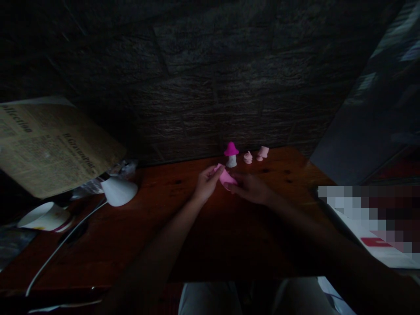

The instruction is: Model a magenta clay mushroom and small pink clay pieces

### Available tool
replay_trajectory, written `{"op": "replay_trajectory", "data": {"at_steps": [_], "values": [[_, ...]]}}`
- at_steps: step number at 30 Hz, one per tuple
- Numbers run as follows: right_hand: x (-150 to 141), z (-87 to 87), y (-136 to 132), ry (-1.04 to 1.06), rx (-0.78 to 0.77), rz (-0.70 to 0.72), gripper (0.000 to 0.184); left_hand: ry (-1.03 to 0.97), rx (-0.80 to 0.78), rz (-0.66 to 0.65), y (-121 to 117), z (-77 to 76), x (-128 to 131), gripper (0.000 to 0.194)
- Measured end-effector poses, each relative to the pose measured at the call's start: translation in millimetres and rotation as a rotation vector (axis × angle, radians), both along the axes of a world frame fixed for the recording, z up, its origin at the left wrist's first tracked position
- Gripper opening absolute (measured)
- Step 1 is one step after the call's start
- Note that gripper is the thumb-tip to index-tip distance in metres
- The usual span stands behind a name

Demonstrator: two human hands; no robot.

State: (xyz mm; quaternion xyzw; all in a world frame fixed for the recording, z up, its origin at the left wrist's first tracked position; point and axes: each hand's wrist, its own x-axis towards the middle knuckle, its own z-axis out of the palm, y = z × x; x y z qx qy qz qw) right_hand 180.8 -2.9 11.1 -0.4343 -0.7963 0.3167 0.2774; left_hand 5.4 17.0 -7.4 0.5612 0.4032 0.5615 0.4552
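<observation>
A flat, curved piece of pink modelling clay (227, 179) is held between both hands above the wooden table. My left hand (208, 179) pinches its upper left end with thumb and fingers. At its lower right edge, the fingers and thumb of my right hand (251, 188) are closed on it. Just behind stands a small mushroom figure (231, 159) with a magenta cap and a whitish stem. To its right are a pale pink swirl-topped figure (248, 158) and another pale pink figure (263, 153) with a wide block-like top, tilted.
The wooden table (157, 188) meets a dark brick-patterned wall. At left are a newsprint-patterned bag (49, 148), a white cone-shaped object (120, 191) with a white cable (62, 245), and a paper cup (46, 216) on its side. A grey panel (354, 122) rises at right.
</observation>
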Motion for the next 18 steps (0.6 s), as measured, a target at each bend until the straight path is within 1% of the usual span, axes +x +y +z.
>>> {"op": "replay_trajectory", "data": {"at_steps": [4,8,11,14,18], "values": [[-3,-2.4,-3,0.056,0.006,0.068,0.03,0.037,-0.015,0.016,-1,-0.1,-1,0.037],[-2,-1.0,-3,0.056,0.014,0.101,0.029,0.017,-0.054,-0.002,0,0.6,1,0.051],[2,4.3,-3,-0.022,-0.024,0.192,0.029,0.035,-0.065,0.099,3,-0.9,-1,0.059],[6,10.7,-4,-0.124,-0.046,0.266,0.024,0.048,-0.058,0.209,9,-4.5,-7,0.058],[9,15.1,-5,-0.212,-0.018,0.241,0.024,0.079,-0.032,0.193,21,-10.3,-14,0.047]]}}
